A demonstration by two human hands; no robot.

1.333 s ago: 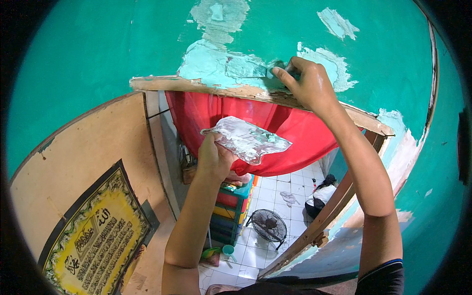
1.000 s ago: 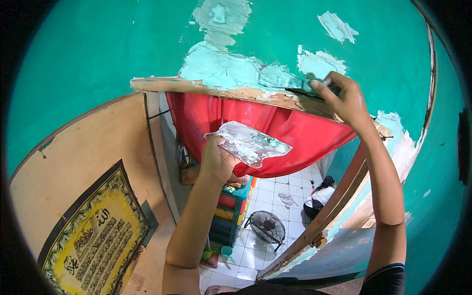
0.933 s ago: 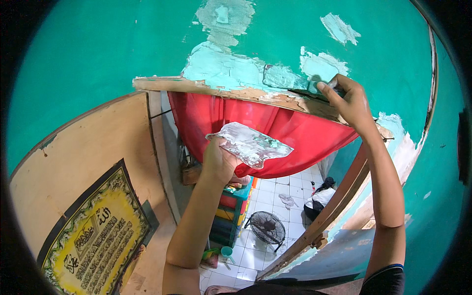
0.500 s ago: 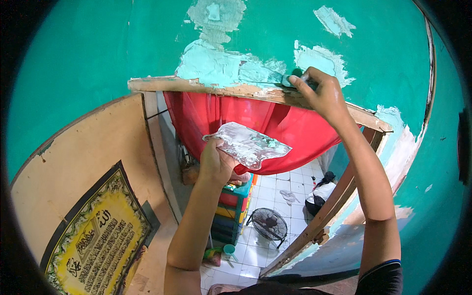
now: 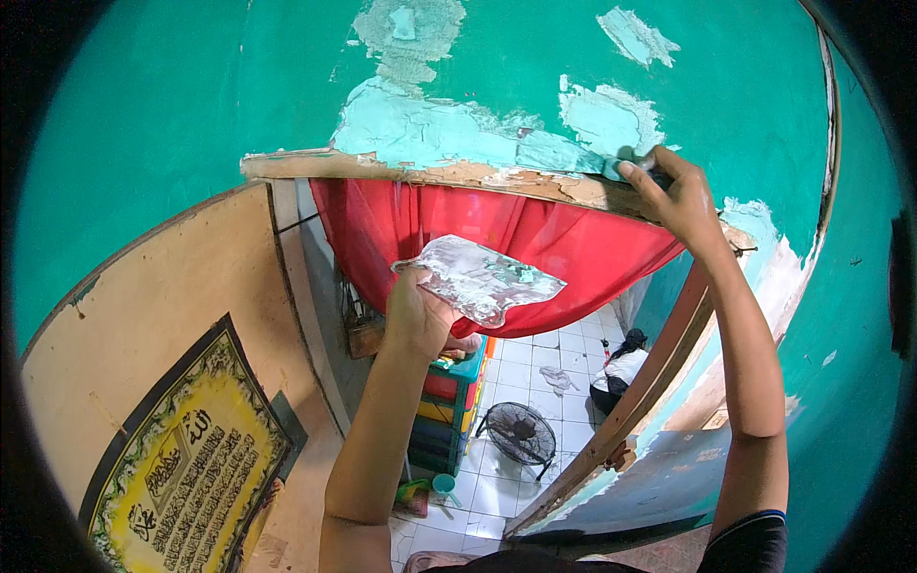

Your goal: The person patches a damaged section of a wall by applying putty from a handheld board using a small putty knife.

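My left hand (image 5: 420,315) is closed on a flat clear sheet (image 5: 478,282), irregular at its edge and smeared with white and pale green paste, held in front of a red curtain (image 5: 583,248). Up at the right, my right hand (image 5: 669,196) grips a flat scraper (image 5: 626,165), mostly hidden by fingers and paste, against the green wall (image 5: 735,105). The scraper is at the right part of a wide pale mint patch (image 5: 420,129), just above the worn wooden lintel (image 5: 310,164). More rough patches (image 5: 611,119) lie higher on the wall.
A tan panel (image 5: 181,267) with a yellow poster (image 5: 186,449) is at the left. Below, through the doorway, are a black fan (image 5: 516,439), stacked coloured drawers (image 5: 444,420), a cloth (image 5: 557,379) and a crouching person (image 5: 621,368) on white tiles. A wooden jamb (image 5: 650,387) runs down the right.
My right hand and scraper moved right, back left, then right again along the patch above the lintel. My left hand stays nearly still with the sheet. The view has shifted slightly.
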